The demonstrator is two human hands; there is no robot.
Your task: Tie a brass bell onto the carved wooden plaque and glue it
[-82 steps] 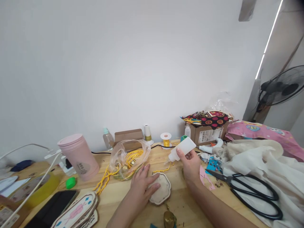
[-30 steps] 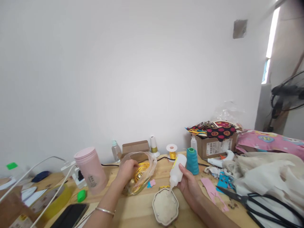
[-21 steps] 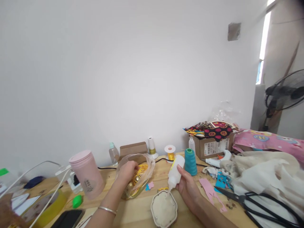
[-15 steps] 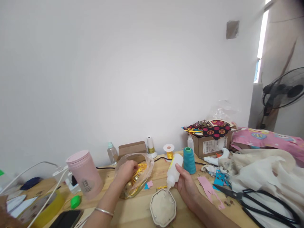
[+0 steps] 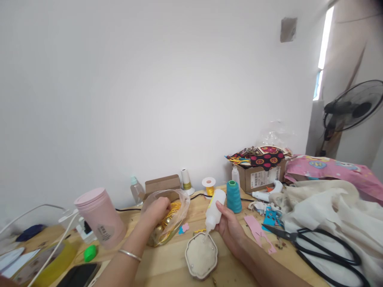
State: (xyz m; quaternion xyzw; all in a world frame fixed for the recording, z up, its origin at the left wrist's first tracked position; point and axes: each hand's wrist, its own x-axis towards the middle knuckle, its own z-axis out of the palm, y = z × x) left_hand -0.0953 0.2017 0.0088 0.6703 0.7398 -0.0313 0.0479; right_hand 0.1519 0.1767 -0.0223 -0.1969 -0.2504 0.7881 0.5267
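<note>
My right hand [image 5: 230, 227] is wrapped round a white squeeze glue bottle [image 5: 216, 207], tilted with its nozzle down at the upper edge of a scalloped, cream fabric piece [image 5: 201, 257] with a raised rim. My left hand [image 5: 157, 211], a silver bangle on its wrist, reaches into a clear plastic bag [image 5: 183, 201]. Its fingers are curled together among gold cords [image 5: 172, 211] and round gold bells [image 5: 158, 229]; what they grip is hidden. Between the bag and the fabric piece lies a small pink and blue flower cutout [image 5: 184, 228].
A teal thread cone [image 5: 233, 197] stands behind my right hand. Black scissors [image 5: 314, 243], pink felt scraps [image 5: 259, 233] and cream cloth [image 5: 323, 207] lie at right. A pink canister [image 5: 100, 219], green lid [image 5: 90, 253] and phone [image 5: 79, 275] are at left.
The view has shifted slightly, so everything sits a little further left. My left hand remains in the bag, and the glue bottle's nozzle stays at the fabric piece's upper edge.
</note>
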